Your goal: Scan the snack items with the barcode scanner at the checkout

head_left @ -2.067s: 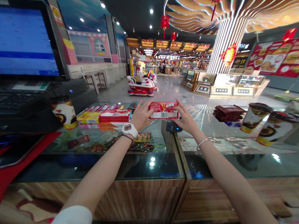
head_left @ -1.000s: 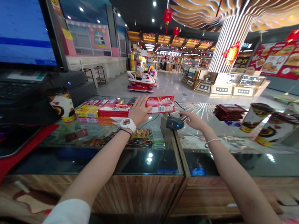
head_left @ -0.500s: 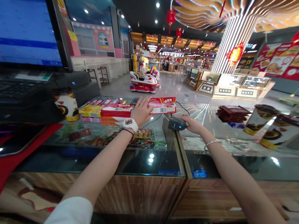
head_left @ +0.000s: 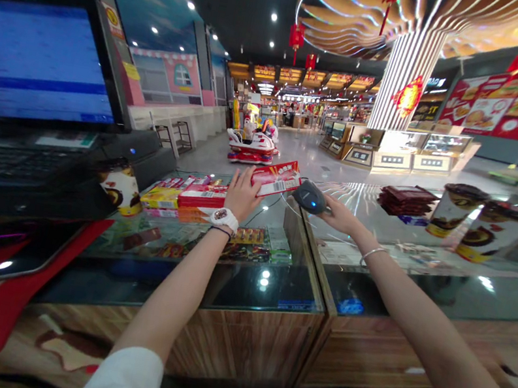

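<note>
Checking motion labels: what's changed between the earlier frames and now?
The bare right hand let go of the red-and-white cardboard box, took hold of the dark grey plastic scanner and raised it toward the box, which shifted left. The bare left hand still holds the box. The flat maroon packets stayed stacked.

On the far display stand, left of its middle, a pale plaque reads 名烟, and small lettering just above it spells TOBACCO (faint, but legible). The near red box bears white characters, too small to read surely, and a barcode whose digits are lost. Writing on the far-right burger poster and the near-left monitor is too blurred to read.
</note>
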{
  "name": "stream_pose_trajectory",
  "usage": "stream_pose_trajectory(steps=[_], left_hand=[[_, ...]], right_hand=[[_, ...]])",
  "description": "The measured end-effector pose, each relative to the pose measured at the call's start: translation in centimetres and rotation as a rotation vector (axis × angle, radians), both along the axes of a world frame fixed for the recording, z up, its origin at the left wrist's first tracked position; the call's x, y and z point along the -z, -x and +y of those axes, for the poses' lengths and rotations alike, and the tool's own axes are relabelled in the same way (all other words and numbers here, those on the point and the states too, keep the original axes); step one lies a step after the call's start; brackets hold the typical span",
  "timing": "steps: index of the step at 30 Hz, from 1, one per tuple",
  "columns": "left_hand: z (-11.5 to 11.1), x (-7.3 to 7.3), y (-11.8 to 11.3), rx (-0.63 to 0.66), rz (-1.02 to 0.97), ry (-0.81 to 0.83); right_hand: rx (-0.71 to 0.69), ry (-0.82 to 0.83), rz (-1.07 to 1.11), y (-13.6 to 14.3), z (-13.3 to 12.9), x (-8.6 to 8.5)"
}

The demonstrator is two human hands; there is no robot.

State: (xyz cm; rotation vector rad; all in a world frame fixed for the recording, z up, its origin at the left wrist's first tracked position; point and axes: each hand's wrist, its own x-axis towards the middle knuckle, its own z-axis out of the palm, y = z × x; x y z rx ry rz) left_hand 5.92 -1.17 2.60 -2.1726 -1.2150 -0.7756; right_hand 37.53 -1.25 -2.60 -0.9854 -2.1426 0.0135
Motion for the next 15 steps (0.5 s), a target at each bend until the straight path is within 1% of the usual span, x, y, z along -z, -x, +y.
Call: stream_pose_trajectory(steps=[4, 7, 10, 15], left_hand=[[0.1, 0.0, 0.3, -0.003, -0.011, -0.014], [0.1, 0.0, 0.4, -0.017, -0.012, -0.027], [0.1, -0.1, 0.6, -0.044, -0.012, -0.037], [0.1, -0.2, 0.9, -0.061, -0.026, -0.046]], right_hand=[[0.050, -0.020, 0.093, 0.9, -1.1, -0.9], [0.097, -0.047, 0.119, 1.6, -1.9, -1.6], [0.164, -0.031, 0.060, 2.5, -2.7, -2.1], [0.298, 0.070, -0.085, 4.3, -3.9, -2.4]])
